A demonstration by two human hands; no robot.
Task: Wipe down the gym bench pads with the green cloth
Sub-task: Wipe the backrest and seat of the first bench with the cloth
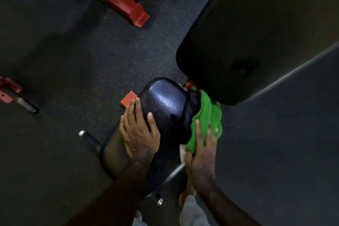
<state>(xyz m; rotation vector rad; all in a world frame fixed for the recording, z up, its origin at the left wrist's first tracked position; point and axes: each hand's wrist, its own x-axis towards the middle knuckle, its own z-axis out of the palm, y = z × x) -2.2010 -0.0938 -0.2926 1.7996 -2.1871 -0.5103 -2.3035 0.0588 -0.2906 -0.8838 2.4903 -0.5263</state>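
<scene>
Wiping looks partway done: the right hand (200, 154) presses the green cloth (207, 115) flat against the right edge of the glossy seat pad (165, 108), while the left hand (137, 130) rests spread on its left side. Of 2 pads, the back pad (256, 33) above likely remains.

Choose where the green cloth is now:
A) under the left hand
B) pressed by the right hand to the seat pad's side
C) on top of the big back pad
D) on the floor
B: the right hand presses the cloth to the seat pad's right side.
</scene>
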